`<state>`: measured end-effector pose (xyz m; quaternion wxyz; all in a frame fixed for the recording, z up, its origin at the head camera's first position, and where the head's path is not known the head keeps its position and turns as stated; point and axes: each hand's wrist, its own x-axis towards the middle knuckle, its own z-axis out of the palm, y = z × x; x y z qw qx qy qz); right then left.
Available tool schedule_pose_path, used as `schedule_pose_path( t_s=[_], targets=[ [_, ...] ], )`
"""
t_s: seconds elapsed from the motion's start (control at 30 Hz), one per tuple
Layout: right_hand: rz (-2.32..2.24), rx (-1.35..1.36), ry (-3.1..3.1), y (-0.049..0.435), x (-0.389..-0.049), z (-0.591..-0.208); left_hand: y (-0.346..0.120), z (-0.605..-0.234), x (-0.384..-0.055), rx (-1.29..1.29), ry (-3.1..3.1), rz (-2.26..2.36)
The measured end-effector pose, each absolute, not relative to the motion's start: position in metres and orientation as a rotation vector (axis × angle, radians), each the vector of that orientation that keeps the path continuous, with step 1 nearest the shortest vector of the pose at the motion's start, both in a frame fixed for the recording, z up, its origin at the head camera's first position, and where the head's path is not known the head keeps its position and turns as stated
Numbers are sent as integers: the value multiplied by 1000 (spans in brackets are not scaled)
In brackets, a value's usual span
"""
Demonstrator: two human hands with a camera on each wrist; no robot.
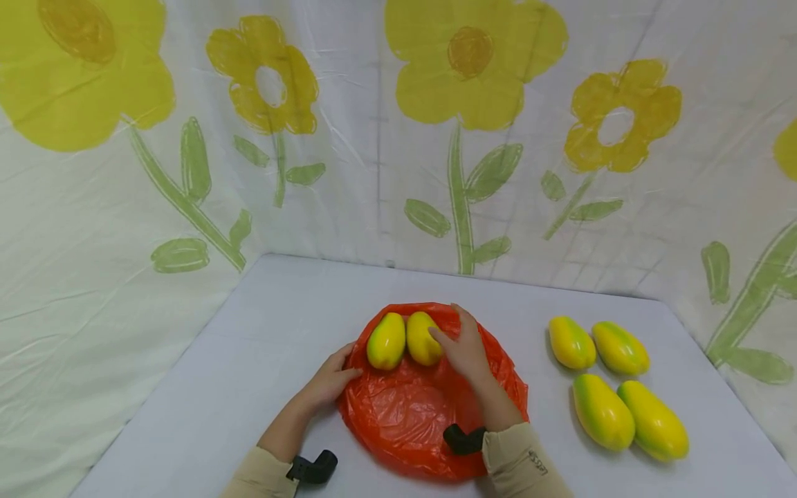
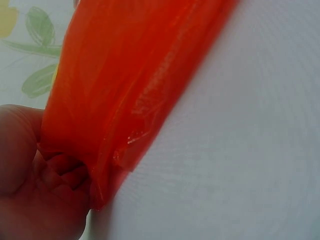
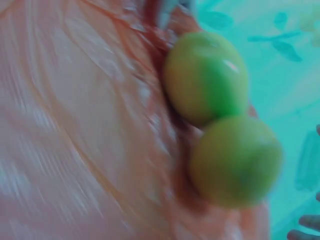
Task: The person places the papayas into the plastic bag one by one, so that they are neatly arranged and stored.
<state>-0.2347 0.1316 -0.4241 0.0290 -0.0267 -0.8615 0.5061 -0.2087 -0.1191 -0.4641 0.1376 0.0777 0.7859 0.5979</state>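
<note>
A red plastic bag (image 1: 411,415) lies spread wide on the table, two yellow-green mangoes (image 1: 387,342) side by side at its far end. My left hand (image 1: 330,380) grips the bag's left edge; in the left wrist view its thumb (image 2: 17,150) and curled fingers lie around the red film. Above the right-hand mango (image 1: 425,339) of the pair is my right hand (image 1: 463,346), fingers spread. The right wrist view shows its fingertips (image 3: 307,227) at the right border, apart from both mangoes and holding nothing.
Toward the table's right side lie several more mangoes (image 1: 600,413), outside the bag. The white table (image 1: 261,325) ends at a flower-printed curtain (image 1: 349,228) behind and on both sides. A black strap mount (image 1: 314,468) sits on each wrist.
</note>
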Motion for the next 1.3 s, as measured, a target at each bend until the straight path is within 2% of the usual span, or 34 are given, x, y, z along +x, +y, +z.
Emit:
schedule_pose_path(
  t_s=[0.3, 0.63, 1.3],
  targets=[
    [1520, -141, -2706, 182, -227, -402, -119, -464, -208, 212, 2280, 1733],
    [1435, -191, -2743, 230, -200, -385, -117, -465, -208, 190, 2297, 1722],
    [1268, -460, -2832, 300, -163, -379, -118, -467, -211, 148, 2292, 1715]
  ],
)
